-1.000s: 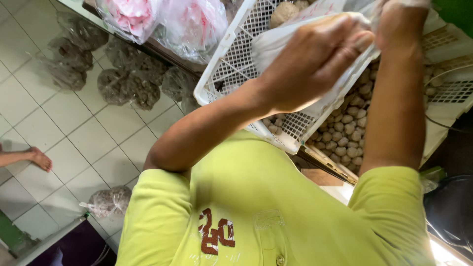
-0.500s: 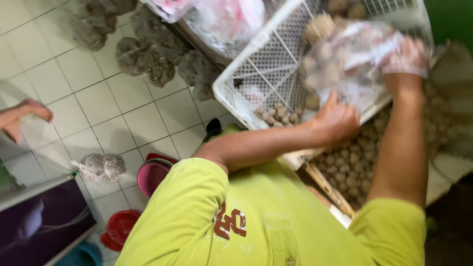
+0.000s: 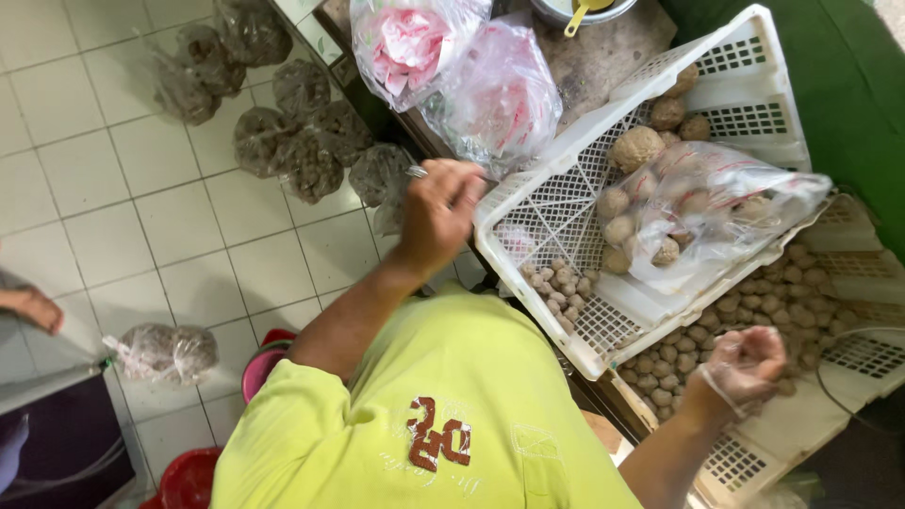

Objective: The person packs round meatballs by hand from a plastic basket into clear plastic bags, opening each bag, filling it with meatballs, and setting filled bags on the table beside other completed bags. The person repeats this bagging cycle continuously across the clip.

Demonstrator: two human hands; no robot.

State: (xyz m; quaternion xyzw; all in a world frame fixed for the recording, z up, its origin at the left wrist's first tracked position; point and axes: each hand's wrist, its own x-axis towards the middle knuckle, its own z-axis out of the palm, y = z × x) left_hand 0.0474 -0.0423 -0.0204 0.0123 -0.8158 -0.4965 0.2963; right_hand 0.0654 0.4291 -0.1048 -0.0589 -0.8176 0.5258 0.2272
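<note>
A clear plastic bag (image 3: 726, 203) with brown round lumps inside lies in the tilted white lattice crate (image 3: 603, 325), free of both hands. More brown lumps (image 3: 633, 149) and small balls (image 3: 558, 283) lie loose in that crate. My left hand (image 3: 441, 209), with a ring on one finger, is closed in a fist just left of the crate's rim. My right hand (image 3: 745, 366) wears a thin clear glove. Its fingers are curled above a lower crate of small brown balls (image 3: 745, 306). I cannot see anything held in either hand.
Several filled clear bags (image 3: 297, 132) lie on the tiled floor, and another bag (image 3: 160, 351) sits lower left. Pink-and-white plastic bags (image 3: 452, 66) rest on the counter by a metal bowl (image 3: 577, 9). Red tubs (image 3: 193, 476) stand below. Another person's limb (image 3: 30, 306) shows at the left edge.
Both hands held the bag up over the crate; now the bag lies in the crate. My left hand has pulled back left and my right hand has dropped over the lower crate.
</note>
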